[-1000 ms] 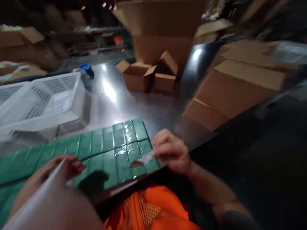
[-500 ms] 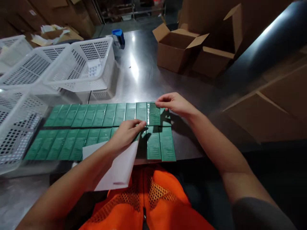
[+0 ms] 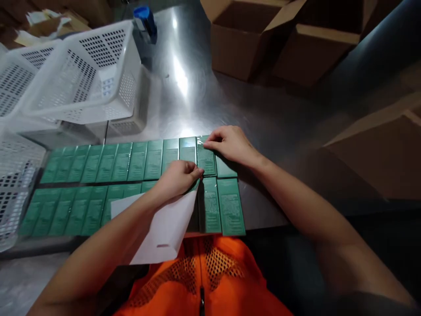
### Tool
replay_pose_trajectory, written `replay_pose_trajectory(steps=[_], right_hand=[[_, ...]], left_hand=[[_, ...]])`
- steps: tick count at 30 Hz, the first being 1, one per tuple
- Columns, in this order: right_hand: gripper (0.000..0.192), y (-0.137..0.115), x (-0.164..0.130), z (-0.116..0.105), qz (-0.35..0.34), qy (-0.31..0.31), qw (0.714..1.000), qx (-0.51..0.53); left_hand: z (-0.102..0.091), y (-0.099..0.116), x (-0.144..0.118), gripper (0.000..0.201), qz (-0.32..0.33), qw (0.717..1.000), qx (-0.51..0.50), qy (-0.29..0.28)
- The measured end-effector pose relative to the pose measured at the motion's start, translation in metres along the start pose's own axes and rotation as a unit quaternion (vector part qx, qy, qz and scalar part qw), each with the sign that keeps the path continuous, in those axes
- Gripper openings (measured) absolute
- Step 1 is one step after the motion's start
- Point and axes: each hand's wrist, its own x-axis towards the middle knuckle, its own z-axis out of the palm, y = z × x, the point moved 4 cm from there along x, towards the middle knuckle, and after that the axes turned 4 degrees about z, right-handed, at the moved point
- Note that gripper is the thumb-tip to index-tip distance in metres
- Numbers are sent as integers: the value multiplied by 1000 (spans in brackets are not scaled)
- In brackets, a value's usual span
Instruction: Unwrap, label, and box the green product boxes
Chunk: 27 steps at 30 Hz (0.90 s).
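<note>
Right hand (image 3: 230, 145) has shifted leftward, nearer the left hand (image 3: 176, 179), whose fingers pinch a thin white paper sheet (image 3: 164, 228) over two rows of green rectangular boxes (image 3: 93, 163), presumably to keep it handy. Right fingertips closed together at a back-row box (image 3: 207, 163); anything gripped, cannot tell.

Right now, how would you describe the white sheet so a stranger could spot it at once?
Start at the metal table and follow its near edge to the two rows of green boxes. Over the nearer row, below the left hand, hangs the white sheet, its lower edge overlapping the orange vest. Unlike the glossy green boxes, it is white, thin and curling.
</note>
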Motion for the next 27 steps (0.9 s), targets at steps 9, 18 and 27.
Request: replay_pose_trajectory(steps=[9, 18, 27], right_hand=[[9, 5, 2, 5, 2, 2, 1000, -23], [34, 4, -6, 6, -27, 84, 994, -57], [54, 4, 4, 8, 13, 93, 989, -117]], left_hand=[[-1, 1, 6, 33, -46, 998, 20, -27], [-3, 8, 13, 33, -44, 993, 108, -25], [-26, -2, -47, 56, -6, 975, 57, 214]])
